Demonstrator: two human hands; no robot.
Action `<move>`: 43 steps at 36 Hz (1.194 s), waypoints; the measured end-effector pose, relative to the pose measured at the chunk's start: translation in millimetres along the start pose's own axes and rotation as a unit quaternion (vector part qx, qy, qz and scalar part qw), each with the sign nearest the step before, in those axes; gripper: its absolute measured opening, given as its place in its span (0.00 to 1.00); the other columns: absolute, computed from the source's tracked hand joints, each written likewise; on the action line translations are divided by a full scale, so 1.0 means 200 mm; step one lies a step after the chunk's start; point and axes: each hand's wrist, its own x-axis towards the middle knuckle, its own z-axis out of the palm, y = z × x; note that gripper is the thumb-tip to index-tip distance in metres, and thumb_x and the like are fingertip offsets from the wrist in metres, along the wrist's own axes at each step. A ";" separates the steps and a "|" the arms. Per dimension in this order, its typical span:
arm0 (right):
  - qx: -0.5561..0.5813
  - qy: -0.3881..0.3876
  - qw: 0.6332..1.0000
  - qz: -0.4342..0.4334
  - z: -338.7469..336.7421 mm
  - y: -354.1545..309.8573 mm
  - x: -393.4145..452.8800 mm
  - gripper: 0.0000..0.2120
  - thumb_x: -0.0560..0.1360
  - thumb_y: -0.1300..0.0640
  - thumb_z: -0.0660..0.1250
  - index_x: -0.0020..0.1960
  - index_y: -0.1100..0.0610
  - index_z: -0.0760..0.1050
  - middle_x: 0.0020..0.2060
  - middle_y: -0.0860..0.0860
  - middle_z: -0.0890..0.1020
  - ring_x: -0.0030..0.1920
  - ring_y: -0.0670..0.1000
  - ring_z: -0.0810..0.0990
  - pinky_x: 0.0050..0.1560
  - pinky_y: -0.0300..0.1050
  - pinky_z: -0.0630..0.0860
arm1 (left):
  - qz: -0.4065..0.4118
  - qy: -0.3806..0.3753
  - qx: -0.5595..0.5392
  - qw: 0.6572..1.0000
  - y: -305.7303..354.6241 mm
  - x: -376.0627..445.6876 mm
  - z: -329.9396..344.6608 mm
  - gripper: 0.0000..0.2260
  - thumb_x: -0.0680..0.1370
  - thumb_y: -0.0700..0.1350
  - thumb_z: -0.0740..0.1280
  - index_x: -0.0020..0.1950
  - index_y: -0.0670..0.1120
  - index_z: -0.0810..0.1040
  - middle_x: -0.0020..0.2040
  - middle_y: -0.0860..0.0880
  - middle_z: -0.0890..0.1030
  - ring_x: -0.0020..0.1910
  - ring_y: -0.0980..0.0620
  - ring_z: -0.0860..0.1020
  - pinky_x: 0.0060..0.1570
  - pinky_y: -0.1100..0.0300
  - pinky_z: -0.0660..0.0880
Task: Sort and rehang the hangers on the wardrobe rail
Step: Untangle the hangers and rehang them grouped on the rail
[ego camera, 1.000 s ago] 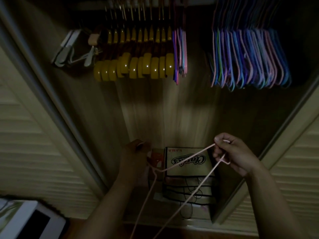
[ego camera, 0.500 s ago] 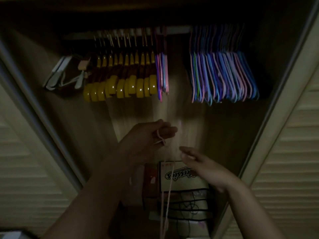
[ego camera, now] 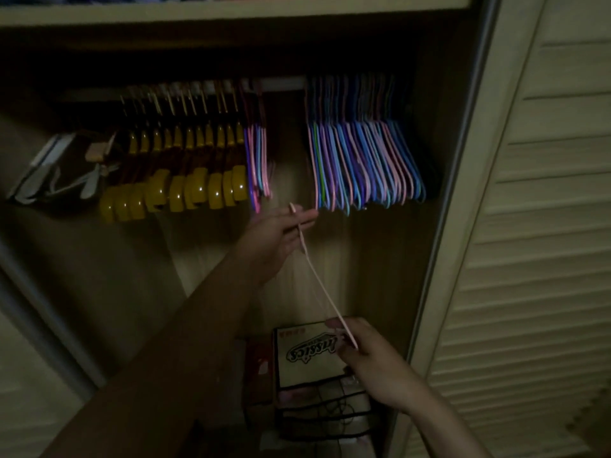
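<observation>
A thin pale pink wire hanger (ego camera: 319, 281) runs slantwise between both hands. My left hand (ego camera: 276, 238) pinches its hook end just below the hanging hangers. My right hand (ego camera: 367, 355) grips its lower end in front of a box. On the wardrobe rail (ego camera: 281, 83) hang several yellow hangers (ego camera: 185, 180) at the left, a few pink and blue wire hangers (ego camera: 259, 160) beside them, and a large bunch of blue, pink and purple wire hangers (ego camera: 363, 163) at the right. A gap on the rail lies between the two wire groups.
A printed cardboard box (ego camera: 309, 353) stands on the wardrobe floor over dark wire racks (ego camera: 324, 414). A louvred sliding door (ego camera: 535, 246) closes the right side. White and dark items (ego camera: 59, 166) hang at the far left. A shelf (ego camera: 231, 11) runs above the rail.
My left hand rose with the hanger's hook toward the rail. My right hand, open and apart half a second ago, now grips the hanger's lower end. The view tilted upward.
</observation>
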 end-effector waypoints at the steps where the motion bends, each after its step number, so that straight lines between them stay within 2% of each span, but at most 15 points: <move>1: -0.003 0.016 1.000 -0.009 0.00 -0.02 0.01 0.14 0.83 0.59 0.61 0.63 0.43 0.76 0.54 0.37 0.75 0.54 0.40 0.77 0.52 0.36 0.76 | 0.016 0.015 0.023 0.999 0.00 0.00 0.00 0.08 0.81 0.37 0.62 0.58 0.41 0.77 0.56 0.44 0.83 0.58 0.50 0.80 0.57 0.57 0.76; 4: -0.019 0.048 0.998 -0.031 0.01 -0.12 0.05 0.12 0.84 0.53 0.58 0.61 0.43 0.77 0.51 0.35 0.74 0.52 0.42 0.78 0.50 0.39 0.77 | 0.102 0.081 0.150 0.980 0.02 -0.03 -0.01 0.06 0.79 0.36 0.66 0.55 0.42 0.80 0.53 0.43 0.82 0.54 0.50 0.80 0.54 0.57 0.76; 7: -0.030 0.087 0.995 -0.032 0.02 -0.28 0.12 0.11 0.84 0.49 0.56 0.58 0.43 0.77 0.52 0.40 0.75 0.52 0.45 0.78 0.53 0.50 0.80 | 0.173 0.096 0.265 0.944 0.11 -0.07 -0.05 0.17 0.80 0.37 0.65 0.69 0.41 0.74 0.61 0.46 0.80 0.58 0.53 0.79 0.58 0.58 0.76; 10: -0.049 0.122 0.990 -0.044 -0.02 -0.46 0.23 0.10 0.83 0.49 0.57 0.55 0.48 0.77 0.49 0.47 0.78 0.50 0.50 0.79 0.52 0.58 0.80 | 0.228 0.125 0.324 0.909 0.28 -0.13 -0.10 0.18 0.81 0.38 0.63 0.71 0.46 0.72 0.62 0.52 0.79 0.60 0.58 0.78 0.61 0.60 0.76; 13: -0.013 0.119 0.992 -0.027 -0.09 -0.65 0.34 0.09 0.83 0.48 0.57 0.53 0.44 0.76 0.47 0.51 0.79 0.46 0.52 0.81 0.42 0.53 0.84 | 0.279 0.185 0.371 0.866 0.45 -0.16 -0.18 0.17 0.82 0.39 0.62 0.70 0.50 0.73 0.59 0.56 0.79 0.57 0.62 0.77 0.54 0.66 0.77; 15: -0.011 0.116 0.993 -0.020 -0.14 -0.75 0.42 0.09 0.84 0.48 0.56 0.55 0.44 0.74 0.47 0.50 0.78 0.45 0.52 0.81 0.40 0.51 0.84 | 0.304 0.238 0.425 0.819 0.56 -0.17 -0.24 0.18 0.82 0.41 0.63 0.71 0.54 0.72 0.64 0.55 0.76 0.56 0.62 0.77 0.49 0.68 0.74; 17: -0.045 0.129 0.991 -0.012 -0.18 -0.83 0.50 0.09 0.84 0.47 0.55 0.58 0.46 0.73 0.47 0.51 0.78 0.43 0.53 0.82 0.41 0.54 0.84 | 0.336 0.269 0.481 0.764 0.67 -0.19 -0.33 0.20 0.81 0.42 0.64 0.73 0.54 0.70 0.68 0.53 0.73 0.62 0.57 0.75 0.55 0.63 0.71; 20: -0.110 0.147 0.983 -0.008 -0.22 -0.92 0.64 0.11 0.84 0.48 0.54 0.56 0.50 0.73 0.48 0.55 0.80 0.39 0.53 0.81 0.37 0.48 0.80 | 0.386 0.288 0.569 0.667 0.82 -0.17 -0.43 0.25 0.78 0.41 0.65 0.75 0.50 0.66 0.72 0.49 0.68 0.70 0.50 0.68 0.66 0.57 0.65; 23: -0.172 0.162 0.972 -0.011 -0.25 -1.01 0.78 0.14 0.84 0.51 0.54 0.63 0.56 0.74 0.57 0.58 0.79 0.48 0.54 0.76 0.45 0.44 0.68 | 0.398 0.307 0.619 0.604 0.94 -0.12 -0.52 0.31 0.76 0.41 0.67 0.77 0.46 0.61 0.74 0.43 0.62 0.74 0.44 0.63 0.72 0.48 0.66; 27: -0.179 0.180 0.967 -0.008 -0.26 -1.16 0.94 0.13 0.83 0.54 0.56 0.61 0.60 0.73 0.54 0.59 0.78 0.41 0.53 0.74 0.38 0.44 0.67 | 0.373 0.316 0.696 0.525 1.05 -0.06 -0.60 0.39 0.73 0.43 0.69 0.79 0.44 0.53 0.78 0.39 0.54 0.78 0.38 0.53 0.73 0.39 0.62; 32: -0.243 0.183 0.953 0.005 -0.26 -1.24 1.08 0.08 0.82 0.59 0.57 0.52 0.61 0.74 0.50 0.59 0.81 0.36 0.52 0.74 0.34 0.42 0.68 | 0.373 0.319 0.721 0.490 1.09 -0.02 -0.63 0.41 0.72 0.45 0.68 0.80 0.46 0.50 0.79 0.40 0.55 0.79 0.39 0.49 0.75 0.40 0.59; 34: -0.259 0.183 0.948 0.020 -0.25 -1.22 1.10 0.10 0.81 0.60 0.59 0.60 0.62 0.73 0.50 0.58 0.81 0.38 0.52 0.77 0.34 0.42 0.70 | 0.384 0.322 0.719 0.481 1.11 -0.02 -0.64 0.39 0.72 0.45 0.68 0.79 0.46 0.54 0.76 0.40 0.59 0.78 0.39 0.55 0.72 0.39 0.63; 36: -0.293 0.186 0.938 0.019 -0.25 -1.20 1.12 0.23 0.81 0.61 0.59 0.75 0.62 0.61 0.59 0.60 0.78 0.50 0.57 0.79 0.43 0.45 0.75 | 0.388 0.325 0.721 0.473 1.12 -0.03 -0.65 0.36 0.72 0.45 0.68 0.78 0.47 0.57 0.74 0.41 0.63 0.76 0.39 0.59 0.67 0.39 0.69; 38: -0.360 0.195 0.912 -0.004 -0.25 -1.16 1.14 0.31 0.80 0.63 0.58 0.80 0.59 0.52 0.59 0.60 0.79 0.47 0.57 0.78 0.38 0.44 0.74 | 0.391 0.327 0.719 0.472 1.13 -0.03 -0.64 0.35 0.72 0.46 0.67 0.78 0.46 0.59 0.73 0.41 0.64 0.75 0.39 0.60 0.64 0.39 0.72; 43: -0.535 0.222 0.815 -0.037 -0.23 -1.11 1.18 0.19 0.79 0.63 0.59 0.70 0.61 0.68 0.56 0.58 0.81 0.54 0.59 0.81 0.48 0.50 0.78 | 0.387 0.338 0.705 0.489 1.08 -0.01 -0.61 0.35 0.73 0.46 0.66 0.78 0.46 0.57 0.75 0.40 0.61 0.77 0.39 0.56 0.61 0.40 0.74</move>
